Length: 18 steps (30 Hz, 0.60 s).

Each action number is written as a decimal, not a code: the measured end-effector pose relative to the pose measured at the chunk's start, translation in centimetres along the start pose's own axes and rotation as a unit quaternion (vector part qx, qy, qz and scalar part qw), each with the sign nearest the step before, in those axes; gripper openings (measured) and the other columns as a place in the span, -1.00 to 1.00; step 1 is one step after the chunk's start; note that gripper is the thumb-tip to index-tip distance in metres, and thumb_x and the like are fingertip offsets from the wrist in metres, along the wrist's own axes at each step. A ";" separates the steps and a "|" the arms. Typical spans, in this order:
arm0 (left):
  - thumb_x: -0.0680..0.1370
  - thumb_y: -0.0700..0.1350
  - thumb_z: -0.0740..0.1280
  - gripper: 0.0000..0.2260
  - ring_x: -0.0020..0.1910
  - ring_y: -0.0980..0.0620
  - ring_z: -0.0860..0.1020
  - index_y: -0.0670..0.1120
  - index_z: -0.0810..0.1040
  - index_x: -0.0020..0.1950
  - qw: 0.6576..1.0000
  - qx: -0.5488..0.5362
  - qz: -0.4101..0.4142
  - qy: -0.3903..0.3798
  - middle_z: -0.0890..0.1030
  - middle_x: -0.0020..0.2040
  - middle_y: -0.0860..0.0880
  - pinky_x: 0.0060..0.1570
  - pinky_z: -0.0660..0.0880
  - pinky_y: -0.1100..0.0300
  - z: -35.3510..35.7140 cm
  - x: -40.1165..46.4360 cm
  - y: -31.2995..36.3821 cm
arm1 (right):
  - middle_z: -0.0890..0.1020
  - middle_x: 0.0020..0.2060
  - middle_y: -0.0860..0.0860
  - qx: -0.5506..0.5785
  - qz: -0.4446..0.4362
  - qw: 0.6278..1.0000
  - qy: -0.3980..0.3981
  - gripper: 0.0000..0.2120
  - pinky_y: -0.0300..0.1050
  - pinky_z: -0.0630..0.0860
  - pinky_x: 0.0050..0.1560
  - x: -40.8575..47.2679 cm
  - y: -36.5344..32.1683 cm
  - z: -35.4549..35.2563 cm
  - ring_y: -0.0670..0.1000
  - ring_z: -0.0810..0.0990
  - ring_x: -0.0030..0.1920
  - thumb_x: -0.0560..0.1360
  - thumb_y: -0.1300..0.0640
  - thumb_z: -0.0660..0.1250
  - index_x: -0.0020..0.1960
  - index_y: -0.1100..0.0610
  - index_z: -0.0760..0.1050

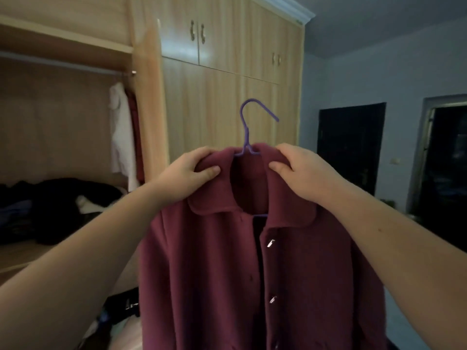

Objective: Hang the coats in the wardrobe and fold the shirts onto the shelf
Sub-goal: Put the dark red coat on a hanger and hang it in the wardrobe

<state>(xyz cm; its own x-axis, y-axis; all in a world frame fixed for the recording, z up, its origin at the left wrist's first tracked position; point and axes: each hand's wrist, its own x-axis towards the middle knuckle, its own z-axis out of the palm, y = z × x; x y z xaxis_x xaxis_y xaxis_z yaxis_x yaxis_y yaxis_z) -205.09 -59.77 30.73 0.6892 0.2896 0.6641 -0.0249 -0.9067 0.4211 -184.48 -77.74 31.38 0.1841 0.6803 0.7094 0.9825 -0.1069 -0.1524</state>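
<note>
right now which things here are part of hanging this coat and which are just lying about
Part of the job:
- maroon coat, gripped at the collar by left hand and right hand
- purple hanger inside it
- wardrobe rail, already carrying a white garment

Just lying about:
- dark clothes pile on the wardrobe floor
- closed cupboard doors

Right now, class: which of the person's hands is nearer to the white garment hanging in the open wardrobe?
Left. The left hand grips the maroon coat's collar on the side toward the white garment; the right hand grips the far side.
</note>
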 end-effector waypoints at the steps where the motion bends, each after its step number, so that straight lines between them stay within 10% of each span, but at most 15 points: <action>1: 0.54 0.03 0.38 -0.77 0.03 0.20 0.59 0.07 0.54 0.19 1.000 0.005 -0.026 -0.006 0.63 0.05 0.06 0.10 0.52 0.23 -1.9 -0.9 -1.9 | 0.58 -0.10 -0.05 -0.003 -0.006 1.000 -0.004 -0.83 0.02 0.48 -0.03 1.5 -1.3 1.6 0.04 0.55 -0.05 0.60 -0.07 0.24 0.03 0.02 0.46; 5: 0.47 0.10 0.43 -0.69 -0.02 0.04 0.59 -0.01 0.55 0.14 0.992 -0.028 -0.120 -0.028 0.63 0.02 -0.11 0.15 0.54 -0.12 -10.0 -4.6 -9.4 | 0.52 -0.19 -0.03 -0.027 -0.022 0.999 0.029 -0.74 0.04 0.46 -0.12 7.5 -6.7 9.1 0.13 0.55 -0.09 0.59 -0.14 0.19 -0.08 0.05 0.39; 8: 0.53 -0.06 0.46 -0.72 -0.02 0.08 0.60 -0.02 0.49 0.19 0.988 -0.017 -0.153 -0.033 0.58 0.08 -0.10 0.10 0.58 -0.01 -15.0 -5.9 -14.2 | 0.56 -0.13 0.02 0.000 -0.038 0.998 0.043 -0.72 0.06 0.47 -0.13 11.4 -11.3 15.5 0.20 0.56 -0.06 0.57 -0.16 0.18 -0.03 0.07 0.40; 12: 0.47 0.22 0.41 -0.53 0.19 0.12 0.55 0.25 0.38 0.34 0.979 0.080 -0.179 -0.056 0.54 0.23 0.03 0.24 0.48 0.15 -20.9 -5.4 -19.0 | 0.57 -0.08 0.02 0.058 -0.068 0.994 0.059 -0.75 0.03 0.44 -0.16 15.5 -17.4 23.4 0.21 0.57 -0.03 0.57 -0.11 0.22 0.04 0.07 0.42; 18: 0.63 -0.07 0.30 -0.90 -0.10 0.28 0.54 0.04 0.60 0.09 0.965 0.214 -0.146 -0.040 0.63 -0.08 0.18 0.00 0.40 0.37 -26.7 -5.9 -25.6 | 0.50 -0.09 -0.05 0.161 -0.102 0.981 0.030 -0.75 -0.02 0.34 -0.16 20.7 -23.5 33.1 0.09 0.51 -0.07 0.59 -0.07 0.23 0.10 0.11 0.44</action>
<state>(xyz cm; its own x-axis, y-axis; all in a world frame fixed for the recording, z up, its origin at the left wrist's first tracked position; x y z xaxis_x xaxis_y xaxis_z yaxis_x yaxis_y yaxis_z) -227.84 -30.12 32.49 0.6761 0.5430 0.4980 0.4681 -0.8385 0.2788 -204.65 -37.17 26.86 -0.0055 0.6189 0.7854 0.9409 0.2692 -0.2056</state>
